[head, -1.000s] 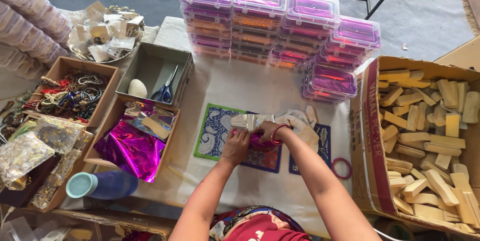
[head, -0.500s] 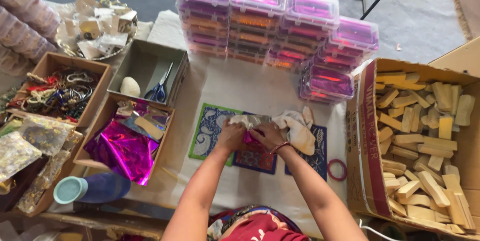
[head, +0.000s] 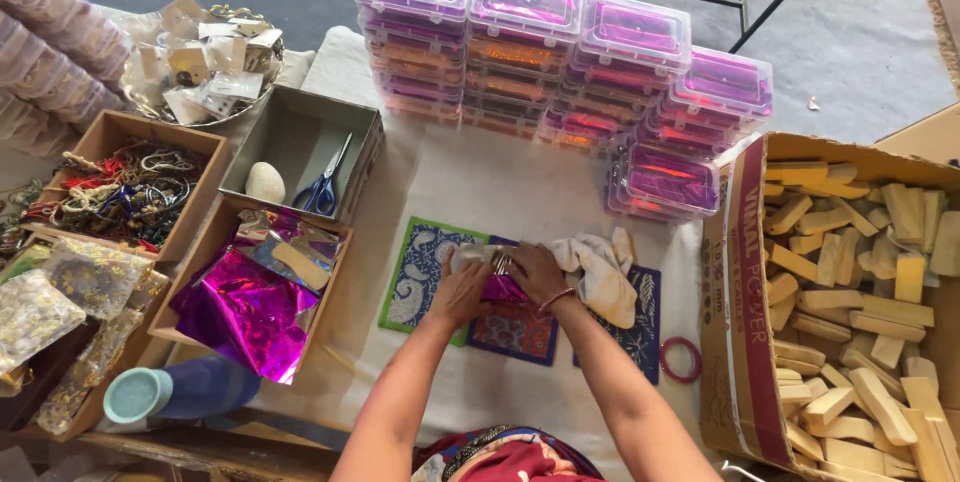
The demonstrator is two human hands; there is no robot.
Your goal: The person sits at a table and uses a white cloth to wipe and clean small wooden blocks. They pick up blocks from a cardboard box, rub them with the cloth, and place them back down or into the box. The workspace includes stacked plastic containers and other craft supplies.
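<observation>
Head view: left hand (head: 462,294) and right hand (head: 532,272), grips closed on a magenta foil packet (head: 500,288), hemmed between foil tray (head: 330,277) and block carton (head: 735,292); bare cloth surface (head: 470,182) ahead.

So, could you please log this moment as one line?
left hand: on foil packet | right hand: on foil packet | under: printed mats | beside: cloth

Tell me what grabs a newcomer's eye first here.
The stacks of clear plastic boxes with purple and orange contents at the table's far side. Then the shiny magenta foil in a cardboard tray at left, and the hands pressing a magenta-wrapped piece on blue patterned mats at centre.
</observation>
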